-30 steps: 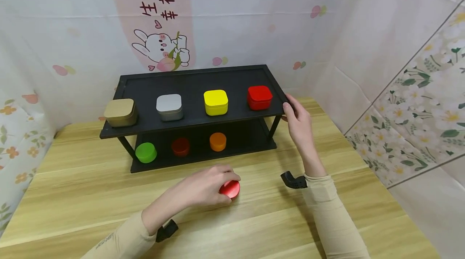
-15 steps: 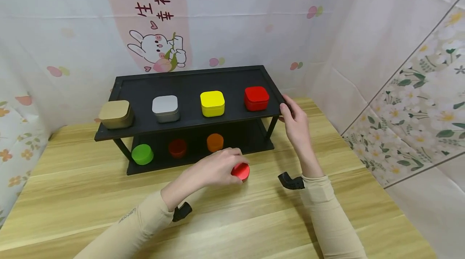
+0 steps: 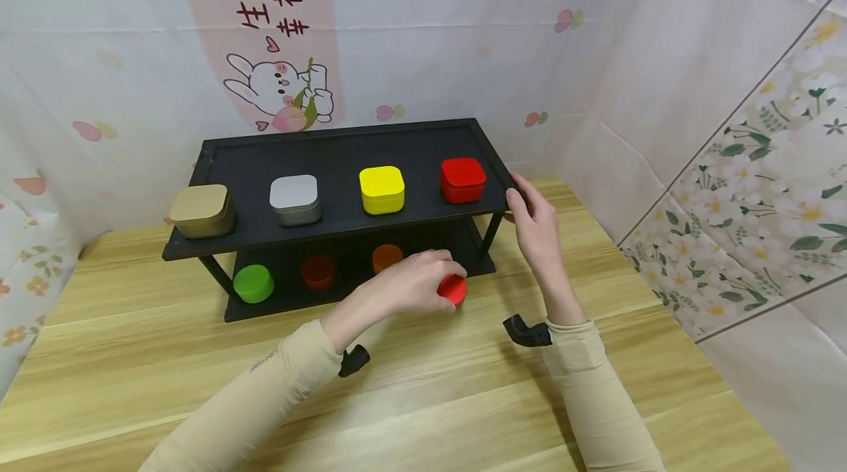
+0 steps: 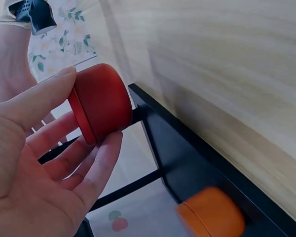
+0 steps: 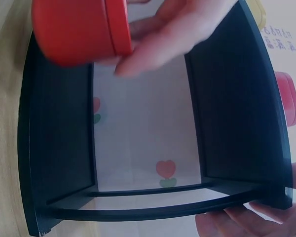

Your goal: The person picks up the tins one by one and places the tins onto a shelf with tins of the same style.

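Observation:
My left hand (image 3: 420,282) pinches a small red round tin (image 4: 102,101) between thumb and fingers, lifted over the tabletop near the front right of a black two-tier shelf (image 3: 337,150). In the left wrist view the thumb lies on the lid side, with the fingers beneath. My right hand (image 3: 539,226) grips the right end of the shelf's upper tier, thumb on top and fingers around the edge. On the lower tier stand an orange round tin (image 3: 387,257), a dark red round tin (image 3: 318,272) and a green round tin (image 3: 254,284). The left hand overlaps part of that tier.
Along the upper tier sit square tins: gold (image 3: 202,211), silver (image 3: 295,200), yellow (image 3: 382,190) and red (image 3: 462,179). The gold one is by the left end. Shelf posts (image 3: 491,234) join the tiers. Printed cloth (image 3: 410,53) hangs behind the wooden table (image 3: 423,391).
My left hand has carried the red round tin forward and to the right, from the tabletop toward the shelf's lower tier. My right hand keeps its grip on the shelf end.

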Motion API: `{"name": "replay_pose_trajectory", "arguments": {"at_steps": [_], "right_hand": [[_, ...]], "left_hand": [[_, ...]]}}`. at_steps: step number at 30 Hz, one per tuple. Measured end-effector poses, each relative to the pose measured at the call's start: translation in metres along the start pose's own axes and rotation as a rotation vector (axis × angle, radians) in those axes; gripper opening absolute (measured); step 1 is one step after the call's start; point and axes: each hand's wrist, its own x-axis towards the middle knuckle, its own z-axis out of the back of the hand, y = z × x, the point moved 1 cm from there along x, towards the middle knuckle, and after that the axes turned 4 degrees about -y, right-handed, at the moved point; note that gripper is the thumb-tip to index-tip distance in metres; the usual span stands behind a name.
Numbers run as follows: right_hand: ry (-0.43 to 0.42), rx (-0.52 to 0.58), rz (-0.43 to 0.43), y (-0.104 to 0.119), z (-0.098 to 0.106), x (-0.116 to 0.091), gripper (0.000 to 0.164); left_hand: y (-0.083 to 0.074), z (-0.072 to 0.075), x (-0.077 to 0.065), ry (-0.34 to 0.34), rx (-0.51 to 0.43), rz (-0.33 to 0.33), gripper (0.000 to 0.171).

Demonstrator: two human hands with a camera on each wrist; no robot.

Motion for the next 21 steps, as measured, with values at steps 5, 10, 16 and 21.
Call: {"name": "replay_pose_trajectory", "arguments": {"at_steps": [5, 10, 16, 21], "right_hand": [[0.001, 0.006, 0.004, -0.001, 0.000, 0.000, 0.051], [0.000, 0.011, 0.004, -0.001, 0.001, 0.000, 0.051], [0.000, 0.011, -0.003, -0.001, 0.001, 0.000, 0.050], [0.001, 0.014, -0.008, -0.001, 0.001, 0.000, 0.051]], "left_hand": [[0.000, 0.001, 0.012, 0.011, 0.005, 0.008, 0.048], [0.002, 0.001, 0.023, 0.020, -0.002, 0.034, 0.049], [0.009, 0.001, 0.036, 0.037, -0.021, 0.083, 0.051], [0.014, 0.000, 0.045, 0.051, -0.025, 0.122, 0.052]]}}
